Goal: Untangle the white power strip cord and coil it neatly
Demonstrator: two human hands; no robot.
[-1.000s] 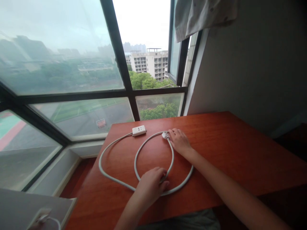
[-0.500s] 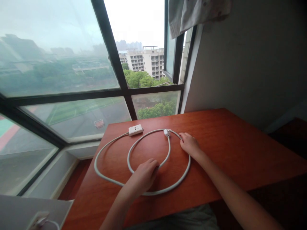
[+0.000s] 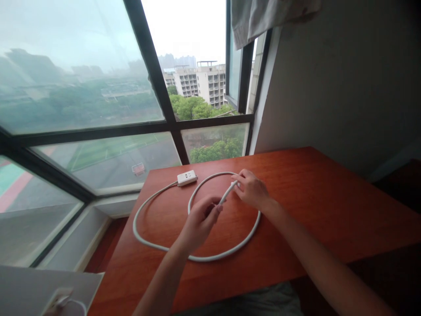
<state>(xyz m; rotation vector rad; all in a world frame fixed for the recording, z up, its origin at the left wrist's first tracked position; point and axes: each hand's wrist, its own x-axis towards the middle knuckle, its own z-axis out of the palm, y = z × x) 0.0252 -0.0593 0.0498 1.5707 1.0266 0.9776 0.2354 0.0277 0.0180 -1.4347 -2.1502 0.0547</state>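
A white extension cord (image 3: 223, 255) lies looped on the reddish-brown table (image 3: 315, 197). Its socket block (image 3: 187, 177) rests near the far left part of the table. My left hand (image 3: 200, 219) is closed round the cord, close to the plug end, with a short length running from it to the other hand. At the plug end, my right hand (image 3: 252, 189) has its fingers closed; the plug itself is mostly hidden by them. The cord's ring passes beneath both hands.
A dark-framed window (image 3: 173, 127) stands behind and left of the table, with one pane open. A curtain (image 3: 259, 19) hangs at the upper right. A wall outlet (image 3: 59, 300) with a white plug is at lower left.
My right hand has moved left from the loop's right side and closed on the plug end. My left hand has moved slightly up, lifting the cord; the loop has narrowed on its left.
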